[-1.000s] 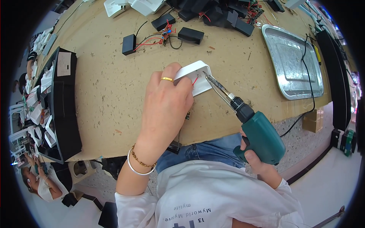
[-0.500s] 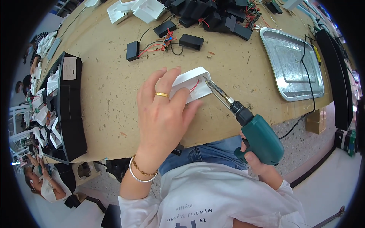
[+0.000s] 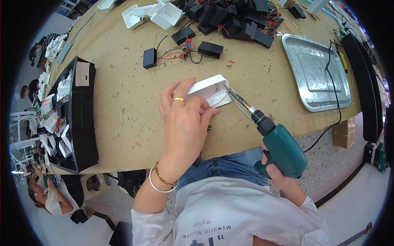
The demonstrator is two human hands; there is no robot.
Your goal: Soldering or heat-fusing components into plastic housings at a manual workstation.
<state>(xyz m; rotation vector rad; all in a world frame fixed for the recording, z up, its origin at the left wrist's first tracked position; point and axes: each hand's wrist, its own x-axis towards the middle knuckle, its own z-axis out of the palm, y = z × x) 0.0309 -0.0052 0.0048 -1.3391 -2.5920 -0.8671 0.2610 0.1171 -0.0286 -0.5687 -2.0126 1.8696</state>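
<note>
Evidently, both hands are occupied. The left hand (image 3: 184, 119) has its grip bent around the left end of a white casing (image 3: 209, 85), partly closed, with the thumb down by the lower edge. The casing sits just above the centre of the frame, its open side facing the lower right, and thin red wires (image 3: 212, 94) show inside it. The right hand (image 3: 277, 174), right of centre and lower down, has its grip wrapped around the handle of a green soldering gun (image 3: 287, 151), a finger at the trigger. The gun's metal tip (image 3: 230, 92) points up and left to the casing's right corner; whether it touches cannot be told.

Beneath all this spreads a brown, marked worktop (image 3: 131, 110). Above the casing, a small circuit board (image 3: 186, 48) with red and black leads lies among three black boxes (image 3: 150, 58). At the top of the frame is a pile of black boxes (image 3: 246, 30), with open white shells (image 3: 166, 15) to its left. A metal tray (image 3: 314, 76) lies at the upper right, a black cord (image 3: 337, 92) across it. At the left edge of the worktop, a black bin (image 3: 84, 123) holds white parts (image 3: 51, 123).
</note>
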